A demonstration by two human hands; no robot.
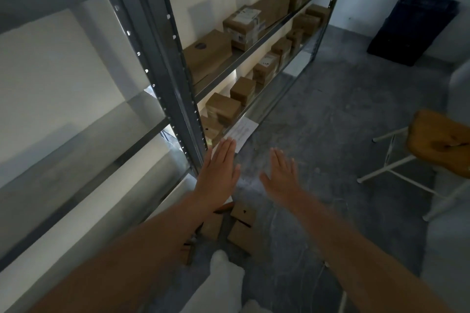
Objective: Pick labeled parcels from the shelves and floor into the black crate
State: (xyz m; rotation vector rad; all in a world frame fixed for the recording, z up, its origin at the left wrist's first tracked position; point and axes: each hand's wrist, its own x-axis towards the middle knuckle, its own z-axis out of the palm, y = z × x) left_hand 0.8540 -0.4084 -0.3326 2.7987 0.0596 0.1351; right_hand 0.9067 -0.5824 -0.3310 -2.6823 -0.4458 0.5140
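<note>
"Cardboard parcels (223, 107), where were they?"

"Most stood in rows on two shelves of the rack (162, 58). One on the upper shelf, the labelled parcel (244, 23), showed a white sticker on top. The floor parcels (241, 226) lay beneath my arms, just beside the rack's foot."

"And the crate (412, 28)?"

"Against the far wall, well apart from me and from every parcel. I judged that anything picked meant a walk across."

"What were your hands doing?"

"Nothing gripped. My left hand (216, 175) and right hand (282, 175) were stretched out flat, palms down, fingers straight, both empty. The left's fingertips reached a paper sheet (240, 132) hanging off the lowest shelf's edge, while the right hovered over bare concrete."

"Why flat?"

"My guess: I was reaching towards the low shelf and had not settled on a parcel."

"Anything in the way?"

"A stool (440, 140) stood to my right, near the path to the crate."
</note>
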